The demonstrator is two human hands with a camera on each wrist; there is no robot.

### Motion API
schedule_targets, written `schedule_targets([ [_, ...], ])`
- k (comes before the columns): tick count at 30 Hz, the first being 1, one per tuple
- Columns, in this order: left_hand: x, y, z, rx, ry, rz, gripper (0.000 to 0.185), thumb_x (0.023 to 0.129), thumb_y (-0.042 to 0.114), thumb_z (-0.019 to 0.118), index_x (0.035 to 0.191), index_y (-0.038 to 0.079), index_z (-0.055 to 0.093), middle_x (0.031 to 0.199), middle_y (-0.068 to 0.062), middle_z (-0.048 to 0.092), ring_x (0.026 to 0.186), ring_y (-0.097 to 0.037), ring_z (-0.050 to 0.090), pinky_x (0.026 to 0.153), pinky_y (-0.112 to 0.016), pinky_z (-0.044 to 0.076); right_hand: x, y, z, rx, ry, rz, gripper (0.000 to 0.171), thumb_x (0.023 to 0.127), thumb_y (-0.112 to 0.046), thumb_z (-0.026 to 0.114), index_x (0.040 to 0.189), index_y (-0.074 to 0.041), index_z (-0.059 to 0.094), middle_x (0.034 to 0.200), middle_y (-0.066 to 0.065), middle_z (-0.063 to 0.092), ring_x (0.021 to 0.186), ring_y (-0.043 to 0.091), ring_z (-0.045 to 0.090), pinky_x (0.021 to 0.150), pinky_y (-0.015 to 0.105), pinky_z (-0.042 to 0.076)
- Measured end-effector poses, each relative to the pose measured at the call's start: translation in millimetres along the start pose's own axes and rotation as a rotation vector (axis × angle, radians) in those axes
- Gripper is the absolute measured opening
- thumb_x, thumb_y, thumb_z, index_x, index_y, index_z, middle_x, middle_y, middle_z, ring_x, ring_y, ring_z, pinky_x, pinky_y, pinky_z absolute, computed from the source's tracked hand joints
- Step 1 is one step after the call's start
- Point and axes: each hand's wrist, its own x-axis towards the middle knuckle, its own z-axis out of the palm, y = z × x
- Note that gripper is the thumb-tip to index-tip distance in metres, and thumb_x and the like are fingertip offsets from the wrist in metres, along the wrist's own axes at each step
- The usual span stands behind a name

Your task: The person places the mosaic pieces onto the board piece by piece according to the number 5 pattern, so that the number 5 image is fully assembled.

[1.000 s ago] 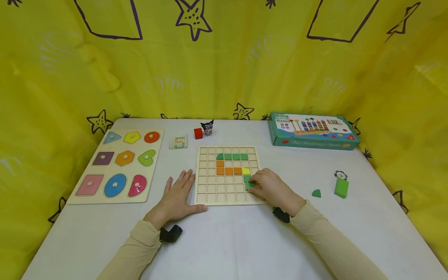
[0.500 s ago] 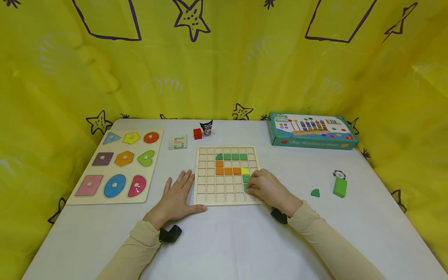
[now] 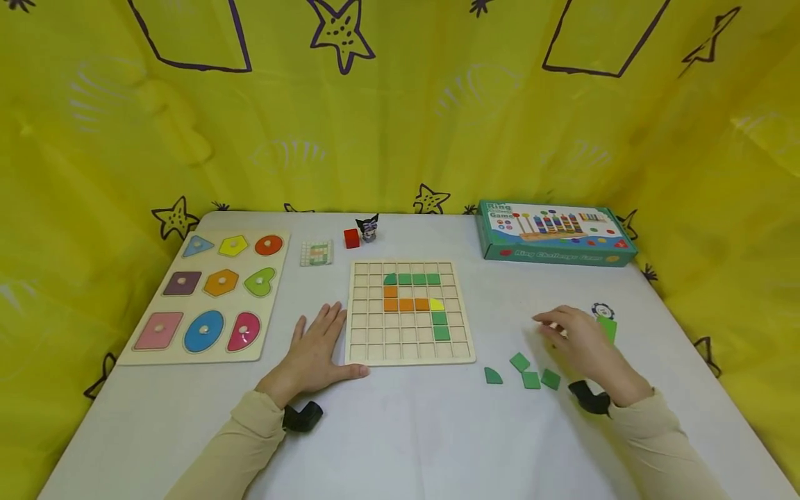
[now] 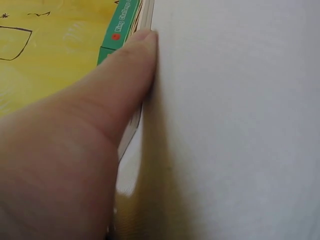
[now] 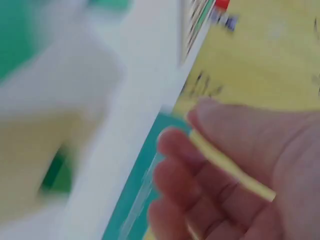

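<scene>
A wooden grid board (image 3: 369, 338) lies in the middle of the table with green, orange and yellow tiles forming a stepped line. Two green square tiles (image 3: 441, 325) run down below the yellow quarter-round tile (image 3: 437, 304). My left hand (image 3: 309, 357) rests flat with spread fingers beside the board's left edge, its thumb near the front corner. To the board's right, my right hand (image 3: 581, 347) hovers over the table, fingers loosely curled; no tile is plain between its fingertips. In the right wrist view a yellow strip shows between thumb and fingers.
Loose green tiles (image 3: 531, 380) and a green quarter-round tile (image 3: 493, 376) lie right of the board. A green block (image 3: 607, 329) and a poker chip (image 3: 603, 310) are by my right hand. Behind are a game box (image 3: 559, 236), a pattern card (image 3: 317, 253) and a shape puzzle (image 3: 203, 298).
My right hand has let go of the lower green square tile, now lying in the grid, and moved right off the board. Loose green tiles its arm had covered now show. My left hand stays.
</scene>
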Motion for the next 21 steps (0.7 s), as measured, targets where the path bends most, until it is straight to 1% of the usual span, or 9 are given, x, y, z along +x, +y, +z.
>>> schedule_targets([
  [3,0.5,-0.4,-0.4,0.007,-0.002,0.000,0.118,0.073,0.075,0.065,0.153,-0.001,0.024,0.160,-0.015,0.016,0.147,-0.033,0.005,0.112,-0.060,-0.004,-18.0,18.2,-9.3,-0.018,0.006,0.107,0.018,0.089,-0.003,0.070,0.106,0.004,0.071,0.087,0.006,0.066,0.073,0.021,0.057,0.059,0.035,0.047],
  [5,1.4,0.0,-1.1,0.011,-0.003,0.004,0.117,0.074,0.075,0.065,0.153,-0.001,0.024,0.161,-0.015,0.016,0.147,-0.032,0.005,0.112,-0.060,-0.004,-26.8,25.6,-11.6,-0.016,-0.001,0.150,0.019,0.090,-0.007,0.070,0.106,0.003,0.071,0.084,0.004,0.065,0.071,0.019,0.055,0.058,0.033,0.045],
  [9,2.2,0.4,-2.0,0.009,-0.009,0.007,0.118,0.073,0.075,0.064,0.153,-0.001,0.023,0.161,-0.015,0.015,0.147,-0.033,0.005,0.111,-0.060,-0.005,-35.9,31.6,-10.6,0.016,-0.011,0.174,0.019,0.090,-0.008,0.070,0.107,0.001,0.071,0.083,0.001,0.064,0.072,0.018,0.053,0.059,0.031,0.044],
  [15,0.8,-0.4,-0.7,-0.003,-0.009,-0.005,0.119,0.073,0.076,0.064,0.153,-0.001,0.023,0.161,-0.015,0.015,0.147,-0.033,0.004,0.111,-0.061,-0.005,-37.1,30.8,-6.5,0.016,-0.016,0.185,0.020,0.089,-0.008,0.070,0.107,0.001,0.069,0.081,0.000,0.063,0.071,0.018,0.053,0.058,0.030,0.044],
  [18,0.4,-0.2,0.6,-0.005,-0.002,-0.004,0.118,0.073,0.076,0.065,0.154,0.000,0.023,0.161,-0.014,0.015,0.147,-0.032,0.004,0.111,-0.060,-0.005,-37.5,31.2,-4.7,-0.006,-0.013,0.243,0.025,0.090,-0.020,0.072,0.103,0.002,0.068,0.077,0.000,0.062,0.066,0.017,0.053,0.056,0.032,0.043],
  [21,-0.3,0.1,1.2,-0.010,0.004,0.003,0.117,0.073,0.075,0.065,0.154,0.000,0.024,0.161,-0.014,0.015,0.147,-0.032,0.004,0.111,-0.060,-0.005,-36.1,31.7,-1.9,-0.042,-0.006,0.317,0.038,0.090,-0.038,0.070,0.095,0.000,0.066,0.073,0.000,0.061,0.060,0.017,0.052,0.052,0.032,0.040],
])
